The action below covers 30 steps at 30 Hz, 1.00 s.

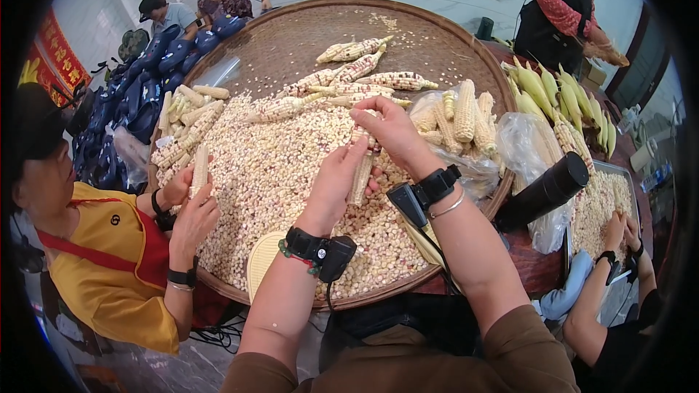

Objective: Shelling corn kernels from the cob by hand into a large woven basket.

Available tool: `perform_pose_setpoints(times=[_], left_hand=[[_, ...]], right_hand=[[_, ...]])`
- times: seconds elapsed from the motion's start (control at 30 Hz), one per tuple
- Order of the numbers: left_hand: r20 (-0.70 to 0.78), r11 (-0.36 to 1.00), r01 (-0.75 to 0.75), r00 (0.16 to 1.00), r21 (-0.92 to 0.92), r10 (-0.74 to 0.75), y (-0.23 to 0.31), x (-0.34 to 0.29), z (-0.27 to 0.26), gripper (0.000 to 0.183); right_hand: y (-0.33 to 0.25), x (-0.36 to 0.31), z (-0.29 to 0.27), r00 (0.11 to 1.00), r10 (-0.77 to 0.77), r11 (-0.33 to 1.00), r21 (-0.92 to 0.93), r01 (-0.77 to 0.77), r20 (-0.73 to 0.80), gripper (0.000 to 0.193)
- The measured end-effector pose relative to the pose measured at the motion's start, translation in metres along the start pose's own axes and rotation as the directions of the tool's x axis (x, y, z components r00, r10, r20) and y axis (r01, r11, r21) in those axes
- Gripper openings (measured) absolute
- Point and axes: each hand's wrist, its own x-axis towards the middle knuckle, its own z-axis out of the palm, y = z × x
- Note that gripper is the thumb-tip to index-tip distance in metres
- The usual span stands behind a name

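Observation:
An ear of corn [360,178] is held between my two hands over a large round woven tray [280,25]. My left hand [339,178] wraps around its lower part, where the cob looks stripped and pale. Closed on its upper end is my right hand [393,133], with the fingers bent over the purple and white kernels. Loose kernels [269,167] in cream and purple lie in a thick layer beneath both hands. Just beyond them rest several unshelled speckled ears [357,69].
Bare cobs [464,120] are heaped at the tray's right, others [193,116] at its left. A black bottle [546,189] leans near a plastic bag [531,145]. Husked green ears [557,94] sit farther right. At left, a person in yellow [116,247] holds a cob; other people surround the tray.

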Motion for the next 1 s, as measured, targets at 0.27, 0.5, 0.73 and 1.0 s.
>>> perform_pose_setpoints(times=[0.27, 0.5, 0.73, 1.0], left_hand=[[0.084, 0.993, -0.074, 0.993, -0.092, 0.082, -0.003, -0.003, -0.006, 0.032], [0.127, 0.987, -0.064, 0.988, -0.147, 0.083, -0.003, -0.003, -0.008, 0.03], [0.196, 0.948, 0.053, 0.981, -0.313, 0.01, -0.001, 0.0, -0.01, 0.037], [0.039, 0.996, -0.052, 0.998, -0.072, 0.055, -0.005, 0.001, -0.005, 0.042]], right_hand=[[0.005, 0.004, -0.002, 0.999, -0.035, 0.997, 0.069, 0.037, -0.03, 0.026], [-0.001, 0.002, -0.002, 0.999, 0.008, 0.992, 0.124, -0.004, -0.032, 0.023], [-0.008, -0.002, -0.002, 0.999, 0.039, 0.995, 0.095, -0.038, -0.01, 0.023], [-0.003, 0.0, -0.002, 1.0, -0.006, 1.0, 0.014, 0.006, 0.002, 0.026]])
